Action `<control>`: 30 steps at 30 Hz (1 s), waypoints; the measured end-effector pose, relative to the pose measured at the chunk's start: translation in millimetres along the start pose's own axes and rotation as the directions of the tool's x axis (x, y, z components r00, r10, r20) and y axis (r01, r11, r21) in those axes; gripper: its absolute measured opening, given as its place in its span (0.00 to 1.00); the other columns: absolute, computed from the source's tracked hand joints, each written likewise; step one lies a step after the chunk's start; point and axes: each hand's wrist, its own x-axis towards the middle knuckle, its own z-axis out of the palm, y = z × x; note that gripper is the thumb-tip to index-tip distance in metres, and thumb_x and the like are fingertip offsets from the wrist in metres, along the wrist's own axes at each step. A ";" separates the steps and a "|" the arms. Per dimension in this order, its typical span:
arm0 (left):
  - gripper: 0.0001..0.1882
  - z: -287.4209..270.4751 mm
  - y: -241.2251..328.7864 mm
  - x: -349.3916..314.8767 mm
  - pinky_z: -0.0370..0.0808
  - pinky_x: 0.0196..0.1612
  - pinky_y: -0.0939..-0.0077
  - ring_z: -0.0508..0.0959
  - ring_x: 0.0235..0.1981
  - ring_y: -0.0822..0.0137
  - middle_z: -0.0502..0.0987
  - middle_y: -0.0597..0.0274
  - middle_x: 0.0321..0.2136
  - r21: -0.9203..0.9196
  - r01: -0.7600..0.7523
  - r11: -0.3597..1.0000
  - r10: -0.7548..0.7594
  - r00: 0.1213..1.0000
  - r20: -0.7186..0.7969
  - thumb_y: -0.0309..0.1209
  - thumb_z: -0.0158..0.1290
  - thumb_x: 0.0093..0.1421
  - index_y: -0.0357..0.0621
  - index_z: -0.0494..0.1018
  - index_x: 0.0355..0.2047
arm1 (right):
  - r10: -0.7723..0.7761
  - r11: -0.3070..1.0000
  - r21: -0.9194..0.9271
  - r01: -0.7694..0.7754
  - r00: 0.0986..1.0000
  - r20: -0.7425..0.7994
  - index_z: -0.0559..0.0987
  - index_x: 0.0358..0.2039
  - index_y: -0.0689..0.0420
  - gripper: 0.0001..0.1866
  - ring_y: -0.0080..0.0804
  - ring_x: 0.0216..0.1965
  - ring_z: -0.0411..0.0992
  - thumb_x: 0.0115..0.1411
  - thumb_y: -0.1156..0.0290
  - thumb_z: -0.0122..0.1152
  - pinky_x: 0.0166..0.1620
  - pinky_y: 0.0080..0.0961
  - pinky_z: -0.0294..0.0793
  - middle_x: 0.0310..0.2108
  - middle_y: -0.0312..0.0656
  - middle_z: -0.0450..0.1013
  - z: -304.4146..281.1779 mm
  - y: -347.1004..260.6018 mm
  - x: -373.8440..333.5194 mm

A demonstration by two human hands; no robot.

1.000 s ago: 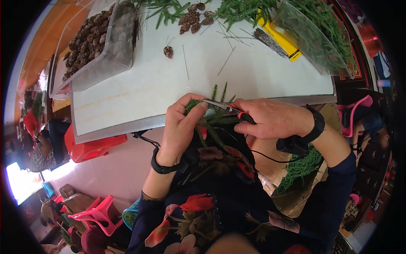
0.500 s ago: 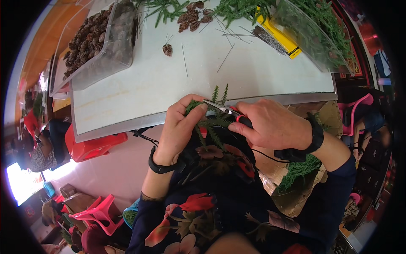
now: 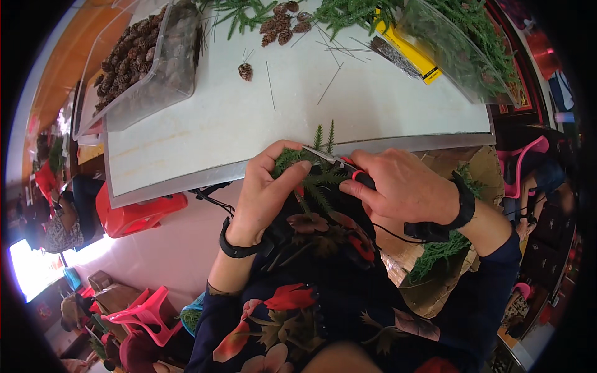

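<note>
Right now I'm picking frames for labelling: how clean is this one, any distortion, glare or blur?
Head view: fisheye bends the white table edge, black corners; blown-out glare at lower left; left hand, right hand and green sprig reasonably sharp.

We see our left hand (image 3: pixel 264 193) pinching a green fir sprig (image 3: pixel 311 171) just off the near edge of the white surface (image 3: pixel 205 130), while our right hand (image 3: pixel 404 186) grips red-handled scissors (image 3: pixel 348 174) whose blades meet the sprig. On the surface lie a clear tub of pine cones (image 3: pixel 140 56), a lone cone (image 3: pixel 245 71) and loose greenery (image 3: pixel 348 12).
</note>
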 end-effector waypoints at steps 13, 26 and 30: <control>0.12 -1.9 -5.7 3.9 0.69 0.29 0.87 0.72 0.25 0.82 0.76 0.68 0.27 -0.108 0.039 0.993 -0.039 0.999 -0.003 0.24 0.53 0.59 0.34 0.72 0.43 | -0.060 0.995 -0.084 0.056 0.997 -0.052 0.70 0.36 0.64 0.14 0.50 0.27 0.75 0.59 0.66 0.57 0.33 0.40 0.71 0.19 0.49 0.74 0.7 9.6 7.1; 0.16 -2.9 0.4 5.1 0.72 0.40 0.83 0.76 0.36 0.76 0.77 0.61 0.37 -0.309 0.081 0.948 -0.055 0.994 0.093 0.24 0.50 0.61 0.32 0.69 0.49 | 0.006 1.000 -0.006 -0.006 0.999 -0.036 0.68 0.36 0.64 0.13 0.46 0.26 0.76 0.58 0.68 0.58 0.33 0.37 0.72 0.16 0.44 0.73 -6.3 11.9 6.3; 0.16 -5.4 -2.1 3.9 0.72 0.41 0.82 0.76 0.36 0.76 0.77 0.61 0.37 -0.228 0.076 0.971 -0.058 0.995 0.084 0.25 0.50 0.62 0.32 0.69 0.49 | -0.035 0.982 -0.187 0.020 0.997 -0.076 0.67 0.38 0.64 0.17 0.49 0.29 0.74 0.57 0.66 0.60 0.34 0.39 0.71 0.23 0.49 0.73 -0.3 13.5 8.2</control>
